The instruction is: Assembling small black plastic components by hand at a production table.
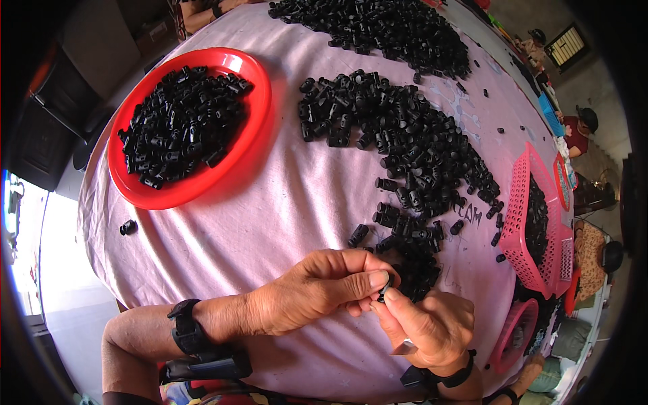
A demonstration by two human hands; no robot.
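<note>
Between the thumb and fingers of my left hand [331,283] a small black cord lock [385,289] is pinched. The thumb and fingertips of my right hand [428,327] close on the same piece from the right, and the fingers hide most of it. A thin, pale, pointed sliver [405,347] sticks out below my right fingers; its kind I cannot make out. Just beyond both hands a heap of loose black cord locks [412,169] spreads over the pink cloth [283,223]. To the far left, a red plate [260,128] holds many more.
Another black heap [378,27] lies at the far edge. One cord lock [127,227] rests alone at left. A pink basket [520,216] with black pieces and a round pink basket [503,347] stand at right. Other people [582,131] sit around the table.
</note>
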